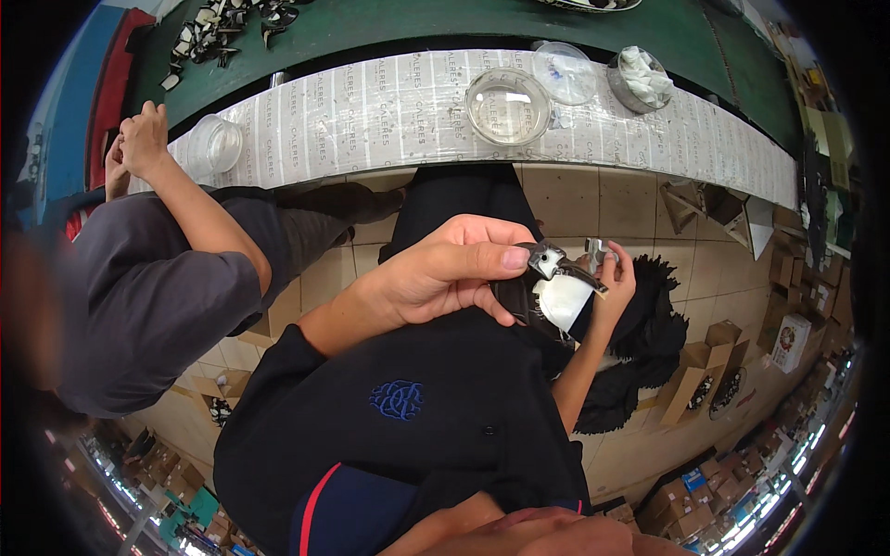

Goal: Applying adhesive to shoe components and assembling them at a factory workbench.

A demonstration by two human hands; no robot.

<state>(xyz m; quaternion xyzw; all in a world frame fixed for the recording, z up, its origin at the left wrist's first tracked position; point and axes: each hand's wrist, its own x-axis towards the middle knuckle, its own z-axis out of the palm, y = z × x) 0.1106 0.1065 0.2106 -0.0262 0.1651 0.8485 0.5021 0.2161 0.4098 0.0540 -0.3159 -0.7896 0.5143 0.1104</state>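
In front of my chest, my left hand [468,269] is closed round a black-and-white part [564,301]. It has a curved white face, a black body and a narrow dark arm pointing right; its exact kind I cannot make out. My left thumb presses near a small white end with a dark hole. Just right of it, my right hand [619,278] pinches a small grey, metal-looking piece [598,252] between thumb and fingers. The two pieces look apart.
A printed paper-covered ledge [371,116] runs ahead, bearing a clear round tub [508,107], a lid [564,74] and a tub of white wads [642,79]. Black-and-white pieces lie on the green surface [389,28]. A co-worker [167,269] is close on the left. Cartons [700,371] stand right.
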